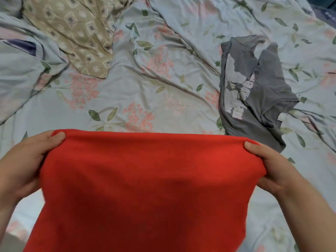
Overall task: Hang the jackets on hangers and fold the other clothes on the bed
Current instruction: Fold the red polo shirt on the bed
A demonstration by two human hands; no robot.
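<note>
Red garment (pixel 145 188) is grasped at its top corners by left grip (pixel 27 160) and right grip (pixel 272 168) above the bed (pixel 163 99)

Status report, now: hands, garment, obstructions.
Left hand and right hand grip red garment by top corners. Grey T-shirt crumpled on bed. Nothing obstructing.

A bed (pixel 181 110) fills nearly the whole frame, spread with a pale blue sheet (pixel 163 51) printed with pink blossom clusters and green leaves and creased into long wrinkles under soft, even light. At the left edge, bedding of the same print (pixel 18 70) lies bunched, showing a dark blue patch (pixel 20 45). A tan cloth with diamonds and circles (pixel 72 30) lies across the upper left. Dark blue fabric (pixel 327 13), blurred, shows in the upper right corner.
</note>
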